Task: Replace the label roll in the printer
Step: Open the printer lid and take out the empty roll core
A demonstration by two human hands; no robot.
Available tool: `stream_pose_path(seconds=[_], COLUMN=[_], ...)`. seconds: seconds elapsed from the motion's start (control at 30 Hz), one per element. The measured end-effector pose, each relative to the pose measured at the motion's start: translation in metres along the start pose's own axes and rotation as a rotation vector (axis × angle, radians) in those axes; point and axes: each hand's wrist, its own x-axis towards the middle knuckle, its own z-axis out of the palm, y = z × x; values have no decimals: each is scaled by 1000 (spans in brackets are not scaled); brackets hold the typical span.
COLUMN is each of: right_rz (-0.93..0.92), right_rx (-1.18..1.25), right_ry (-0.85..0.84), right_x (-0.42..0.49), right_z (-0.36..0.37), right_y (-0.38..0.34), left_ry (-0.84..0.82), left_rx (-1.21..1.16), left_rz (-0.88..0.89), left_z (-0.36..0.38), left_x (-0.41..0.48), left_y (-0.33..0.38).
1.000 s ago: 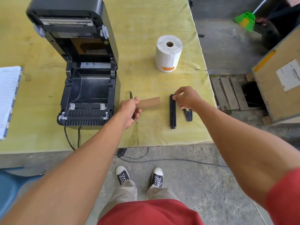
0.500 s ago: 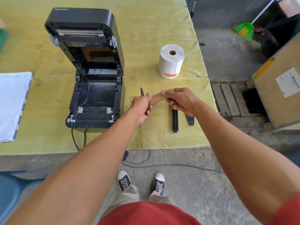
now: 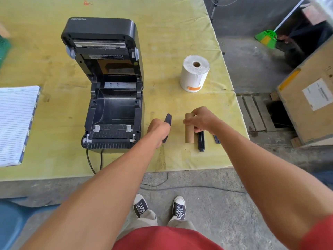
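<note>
The black label printer (image 3: 111, 98) stands on the yellow table (image 3: 171, 33) with its lid up and its roll bay bare. A full white label roll (image 3: 194, 73) stands upright to its right. My right hand (image 3: 201, 120) grips the top of a brown cardboard core (image 3: 189, 132) and holds it upright over the table. My left hand (image 3: 158, 130) holds a dark flat plastic piece (image 3: 168, 120). A black spindle bar (image 3: 201, 140) and a small black clip (image 3: 216, 138) lie just right of the core.
A lined notepad (image 3: 16, 121) lies at the table's left. The printer's cable (image 3: 91, 163) hangs over the front edge. To the right stand a wooden crate (image 3: 310, 98), a pallet (image 3: 255, 114) and a green broom (image 3: 266, 37).
The core has come off the piece in my left hand; my right hand now holds it upright, apart from the left. The view has shifted down.
</note>
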Motion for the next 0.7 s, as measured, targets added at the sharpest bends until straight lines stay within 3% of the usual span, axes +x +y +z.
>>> stream_pose_path(seconds=[0.2,0.5,0.7], right_rz=[-70,-97,-96], right_rx=[-286,-338,-334], right_ry=[49,10,22], right_x=[1,8,9], right_z=[15,16,20], right_y=[3,1,3], left_ry=[9,77,52], left_rx=[95,635,637], left_rz=[0,343,350], left_z=[8,2,-3], left_x=[9,-5,-5], left_y=[-14,-20,-22])
